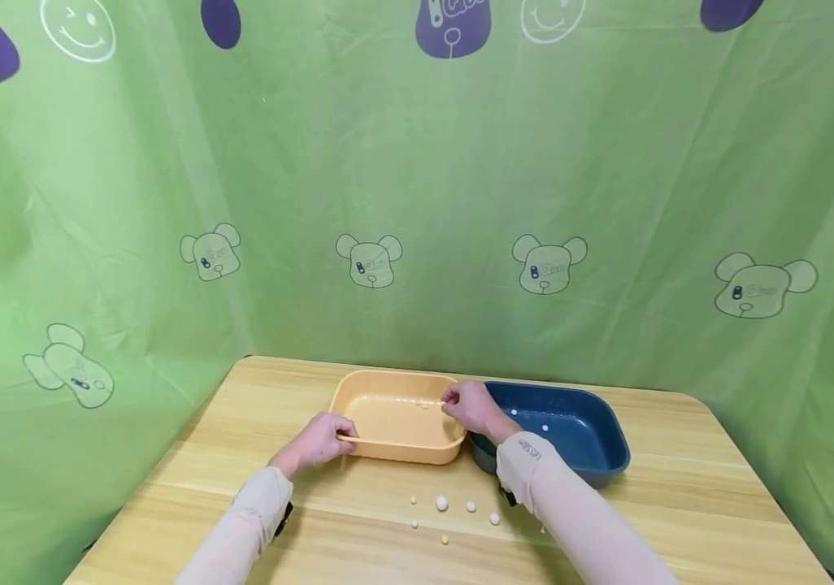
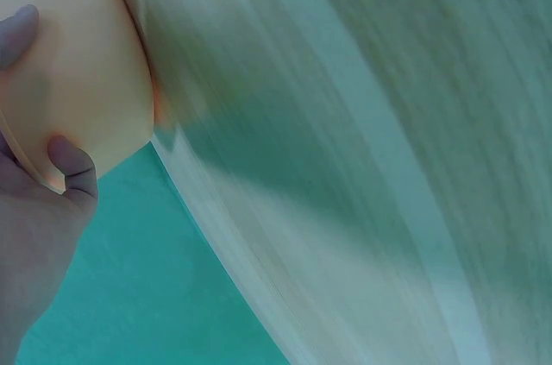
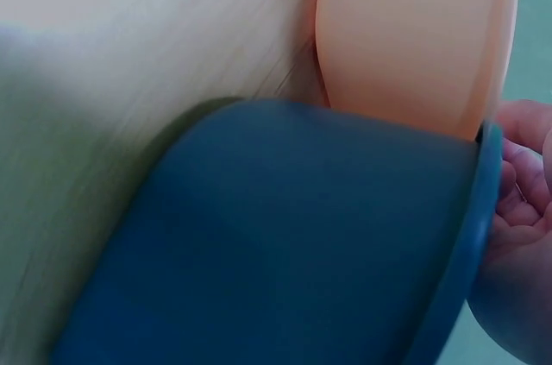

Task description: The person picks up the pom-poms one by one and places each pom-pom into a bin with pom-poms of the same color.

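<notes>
Green cloth (image 1: pixel 461 171), printed with bear heads, backs a pale wooden table (image 1: pixel 344 540). At left, a light sleeve (image 1: pixel 230 516) slants up and rightward from the lower edge to the left hand (image 1: pixel 318 439), whose fingers grip the near left rim of a peach tray (image 1: pixel 402 449); the left wrist view shows the thumb (image 2: pixel 76 166) bent against the tray's outer wall. Small pale yellow balls (image 1: pixel 425 407) lie inside this tray, toward its right end. Nearer the viewer, between the forearms, loose balls (image 1: pixel 442 504), white and yellow, are scattered on the wood. Next, the right hand (image 1: pixel 474 409) is poised over the peach tray's right end, palm downward, thumb and fingertips drawn close together; whether they pinch a ball cannot be told. In the right wrist view its fingers (image 3: pixel 509 179) curl toward the palm beyond a dark blue rim. That rim belongs to a blue tray (image 1: pixel 578 447), just beside the peach one, containing white balls (image 1: pixel 545 427). The right sleeve (image 1: pixel 585 512) slants up and leftward, crossing this tray's near left corner.
</notes>
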The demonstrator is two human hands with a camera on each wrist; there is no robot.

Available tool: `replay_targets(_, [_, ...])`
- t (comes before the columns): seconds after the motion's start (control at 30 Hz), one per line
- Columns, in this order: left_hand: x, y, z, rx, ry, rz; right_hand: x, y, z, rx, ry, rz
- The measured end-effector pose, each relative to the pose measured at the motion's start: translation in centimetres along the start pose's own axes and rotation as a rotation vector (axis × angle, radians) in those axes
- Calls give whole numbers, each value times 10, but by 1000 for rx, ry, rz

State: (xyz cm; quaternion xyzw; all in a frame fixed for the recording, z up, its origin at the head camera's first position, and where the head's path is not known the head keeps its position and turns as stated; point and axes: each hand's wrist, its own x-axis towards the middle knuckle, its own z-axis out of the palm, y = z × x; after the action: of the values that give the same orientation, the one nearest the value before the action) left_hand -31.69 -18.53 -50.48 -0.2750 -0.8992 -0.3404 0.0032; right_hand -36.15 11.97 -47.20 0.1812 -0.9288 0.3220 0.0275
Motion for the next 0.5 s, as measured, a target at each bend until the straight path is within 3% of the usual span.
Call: replay_targets(0.5, [0,-2,1,14,11,-3,3,2,-1,41,-14,20])
